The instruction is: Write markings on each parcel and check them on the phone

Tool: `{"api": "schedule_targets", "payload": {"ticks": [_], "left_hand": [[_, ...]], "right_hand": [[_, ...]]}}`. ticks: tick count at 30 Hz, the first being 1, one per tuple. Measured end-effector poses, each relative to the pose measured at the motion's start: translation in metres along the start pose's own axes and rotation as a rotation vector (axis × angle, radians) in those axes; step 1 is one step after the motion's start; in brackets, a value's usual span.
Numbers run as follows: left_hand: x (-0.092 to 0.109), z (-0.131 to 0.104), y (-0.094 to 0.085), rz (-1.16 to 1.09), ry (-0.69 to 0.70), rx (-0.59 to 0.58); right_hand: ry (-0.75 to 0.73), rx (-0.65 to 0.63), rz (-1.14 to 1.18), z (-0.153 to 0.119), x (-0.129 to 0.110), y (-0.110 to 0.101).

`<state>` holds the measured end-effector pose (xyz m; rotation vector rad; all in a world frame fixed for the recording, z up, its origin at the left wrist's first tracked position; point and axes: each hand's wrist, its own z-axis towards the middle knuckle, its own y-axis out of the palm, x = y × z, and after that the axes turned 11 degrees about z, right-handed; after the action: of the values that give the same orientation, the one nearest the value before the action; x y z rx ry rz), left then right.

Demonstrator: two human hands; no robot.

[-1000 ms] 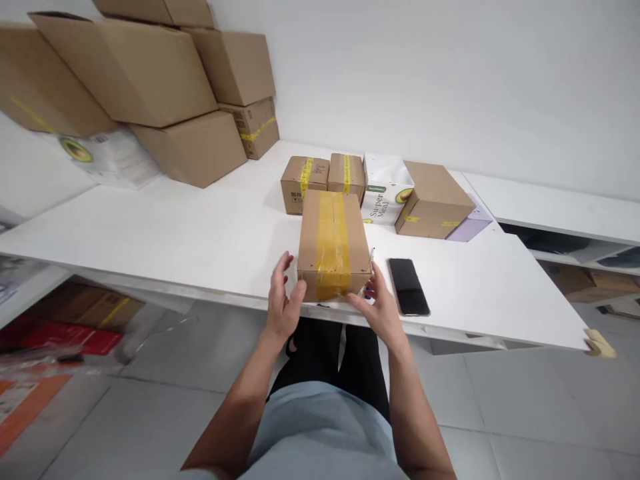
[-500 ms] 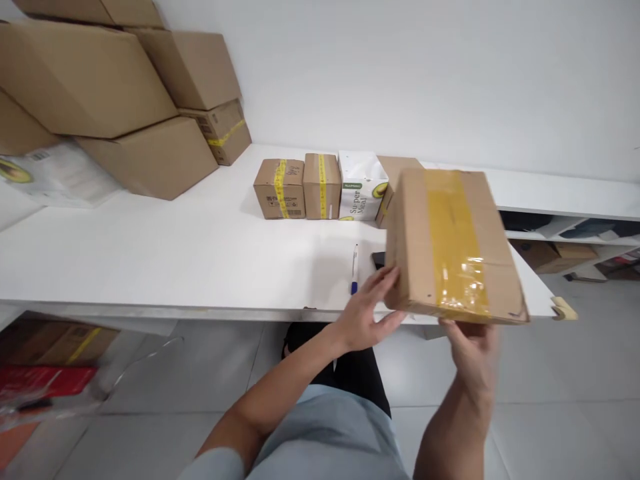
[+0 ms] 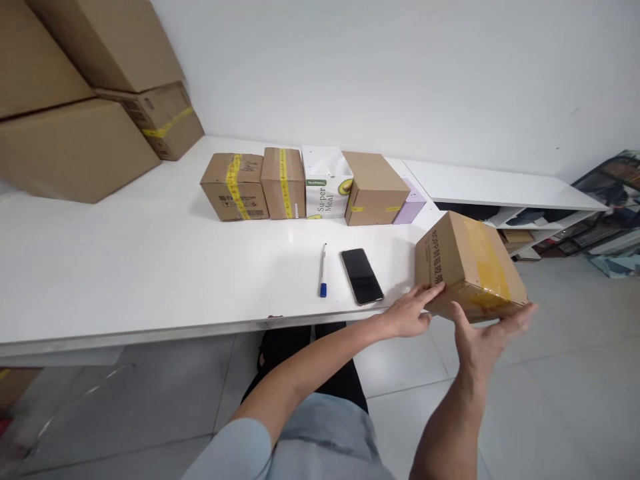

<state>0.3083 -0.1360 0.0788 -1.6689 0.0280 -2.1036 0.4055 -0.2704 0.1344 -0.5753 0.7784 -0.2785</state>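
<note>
A brown cardboard box [image 3: 443,263] with wide yellow-brown tape and dark printing is between my hands at the right end of the white table. The fingers of my left hand [image 3: 410,312] press against its lower left side. My right hand [image 3: 487,337] has its thumb and fingers spread along the box's near lower edge and right corner. Whether the box's underside rests on the table or is slightly raised, I cannot tell. Left of it lie a black phone [image 3: 362,276] and a white marker with a blue cap [image 3: 323,270].
Along the wall stand a box with yellow tape [image 3: 235,187], a narrower box [image 3: 283,183], a white Super Meal box [image 3: 327,190], a brown box [image 3: 377,190] and a purple box [image 3: 411,203]. Large cartons [image 3: 75,147] are stacked at left. A low white shelf [image 3: 505,187] extends right.
Both hands have moved the cardboard box to the right and lower, turning it so its printed side shows. The phone and purple box are now uncovered. The view has shifted right.
</note>
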Motion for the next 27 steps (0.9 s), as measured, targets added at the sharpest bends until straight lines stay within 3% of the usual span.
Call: {"api": "schedule_targets", "payload": {"ticks": [4,8,12,15,19,23,27], "left_hand": [[-0.009,-0.005,0.001,0.012,-0.006,0.003],[-0.012,-0.027,-0.007,0.056,-0.047,-0.005],[-0.008,-0.067,-0.028,0.033,0.015,0.010],[-0.006,-0.106,-0.048,-0.045,-0.079,-0.006],[-0.006,-0.153,-0.068,-0.064,-0.197,0.024],[-0.011,-0.188,-0.090,-0.042,-0.230,0.210],[-0.034,-0.211,-0.144,0.162,-0.396,0.680]], "right_hand": [[0.021,0.014,-0.158,0.017,-0.008,0.023],[0.080,0.030,-0.142,0.035,-0.003,0.040],[0.054,0.152,-0.063,0.057,0.015,0.043],[0.088,0.212,-0.069,0.088,0.032,0.050],[0.210,0.110,-0.151,0.146,0.049,0.081],[0.171,-0.007,-0.158,0.201,0.056,0.125],[0.179,-0.084,-0.142,0.231,0.056,0.164]]}}
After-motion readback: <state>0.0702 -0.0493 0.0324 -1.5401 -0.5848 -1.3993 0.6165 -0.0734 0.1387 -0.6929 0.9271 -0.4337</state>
